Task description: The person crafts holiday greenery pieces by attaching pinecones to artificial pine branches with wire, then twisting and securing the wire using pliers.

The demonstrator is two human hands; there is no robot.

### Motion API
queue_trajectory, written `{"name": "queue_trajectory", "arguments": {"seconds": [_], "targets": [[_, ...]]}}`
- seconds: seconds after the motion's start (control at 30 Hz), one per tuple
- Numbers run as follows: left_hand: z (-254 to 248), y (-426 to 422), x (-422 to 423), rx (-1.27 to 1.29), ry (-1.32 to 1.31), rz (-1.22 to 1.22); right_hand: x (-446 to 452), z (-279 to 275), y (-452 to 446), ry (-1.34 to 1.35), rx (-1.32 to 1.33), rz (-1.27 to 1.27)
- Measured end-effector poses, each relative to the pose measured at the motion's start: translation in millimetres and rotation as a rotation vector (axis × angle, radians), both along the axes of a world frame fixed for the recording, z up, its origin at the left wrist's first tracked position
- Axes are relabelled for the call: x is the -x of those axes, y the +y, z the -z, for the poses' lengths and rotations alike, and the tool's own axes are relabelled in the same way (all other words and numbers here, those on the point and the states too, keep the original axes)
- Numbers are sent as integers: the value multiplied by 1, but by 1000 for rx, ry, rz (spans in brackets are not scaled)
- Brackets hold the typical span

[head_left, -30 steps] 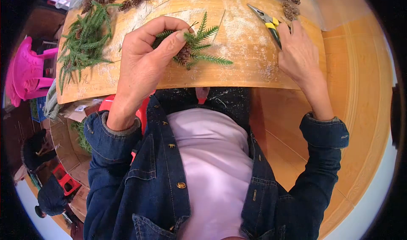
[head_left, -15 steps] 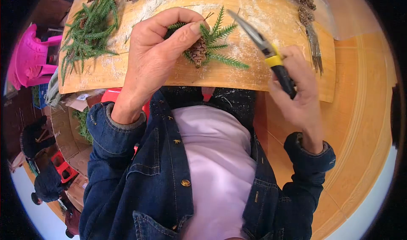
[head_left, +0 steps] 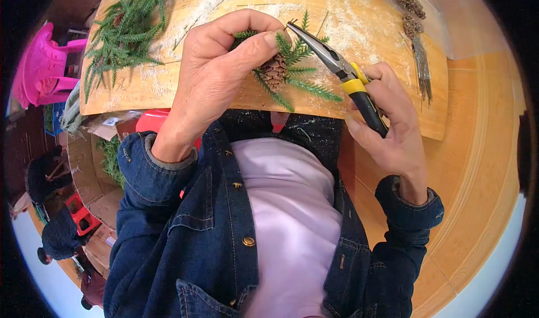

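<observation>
Between its thumb and fingers, my left hand (head_left: 224, 65) pinches a small bunch of green sprigs (head_left: 314, 89) with a brown pine cone (head_left: 274, 72) hanging in front. Dark wire ends stick out just past the left fingertips. My right hand (head_left: 396, 121) is wrapped round long-nose pliers (head_left: 342, 68) with yellow and black handles. The plier tips are at the wire ends, close to my left thumb; whether the jaws grip the wire is too small to tell. Part of the bunch is hidden behind my left hand.
On the wooden table (head_left: 163, 87), dusted with white flakes, lies a pile of green sprigs (head_left: 126, 37) at left. Pine cones (head_left: 412, 26) with a bundle of wires (head_left: 422, 73) lie at right. A cardboard box (head_left: 92, 160), a pink stool (head_left: 48, 68) and other people (head_left: 62, 234) are at left.
The pliers have moved left, bringing their tips to the wire ends by my left fingers. My left hand and the bunch have shifted slightly right. The view has moved a little.
</observation>
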State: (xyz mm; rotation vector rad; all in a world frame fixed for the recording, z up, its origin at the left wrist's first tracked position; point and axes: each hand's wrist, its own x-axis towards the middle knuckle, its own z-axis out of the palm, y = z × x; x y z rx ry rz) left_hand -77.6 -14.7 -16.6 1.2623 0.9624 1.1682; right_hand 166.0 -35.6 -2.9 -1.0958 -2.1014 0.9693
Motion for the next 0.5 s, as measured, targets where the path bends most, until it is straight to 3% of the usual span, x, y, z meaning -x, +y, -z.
{"name": "queue_trajectory", "arguments": {"seconds": [0.2,0.33,0.43,0.5], "targets": [[-2,-1,-1,29,25,23,1,0,-1,-16,21,1],[-6,1,-4,125,6,-2,4,7,-1,-123,-255,60],[-6,5,-4,233,-109,19,9,1,-4,-453,-503,146],[-5,7,-3,287,-165,25,12,0,-7,-497,-534,154]]}}
